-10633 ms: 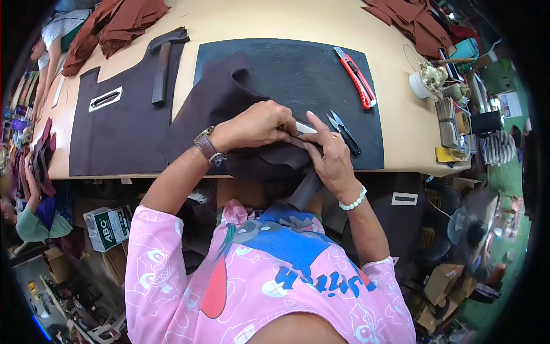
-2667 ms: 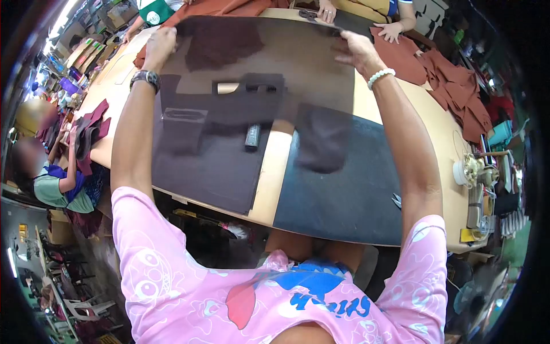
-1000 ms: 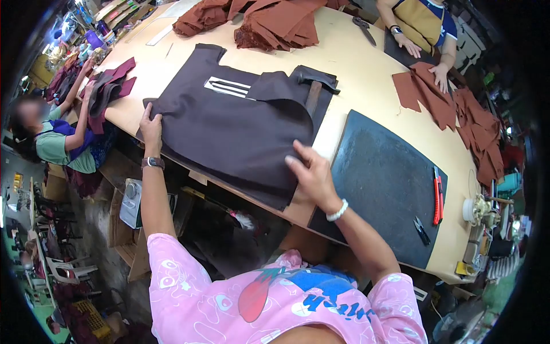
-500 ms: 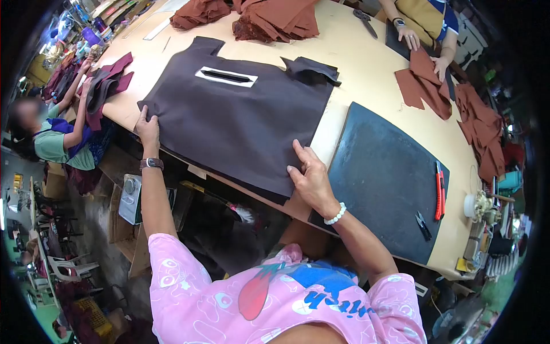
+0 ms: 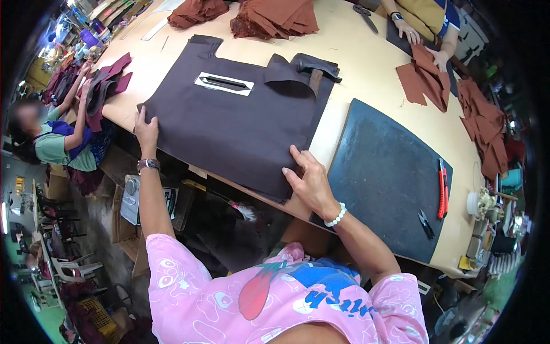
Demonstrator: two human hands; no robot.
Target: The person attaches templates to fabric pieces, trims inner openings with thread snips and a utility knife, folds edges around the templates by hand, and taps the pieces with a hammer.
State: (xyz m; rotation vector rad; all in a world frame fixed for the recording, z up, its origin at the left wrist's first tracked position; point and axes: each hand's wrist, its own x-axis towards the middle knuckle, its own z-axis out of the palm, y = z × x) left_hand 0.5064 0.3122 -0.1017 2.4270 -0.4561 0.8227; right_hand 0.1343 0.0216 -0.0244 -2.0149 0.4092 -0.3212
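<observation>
A dark brown fabric panel (image 5: 223,129) lies across the table edge in front of me, over more dark layers. Near its top is a white-bordered slot (image 5: 223,83). My left hand (image 5: 146,131) holds the panel's lower left corner, thumb and fingers at the edge. At the lower right edge, my right hand (image 5: 312,179) grips the panel, with thumb and forefinger showing on top and the other fingers partly hidden. A hammer (image 5: 317,75) rests on the dark layers at the upper right, where a flap of the panel curls over part of its handle.
To the right lies a dark cutting mat (image 5: 384,178) with a red utility knife (image 5: 443,190) and small snips (image 5: 425,225). Rust-brown fabric piles (image 5: 275,20) sit at the back. Co-workers handle fabric at left and upper right; large scissors (image 5: 365,18) lie at the back.
The panel's upper right part has curled back, uncovering the hammer's handle and the layers beneath. The panel has shifted slightly toward me; both hands stay at its lower corners.
</observation>
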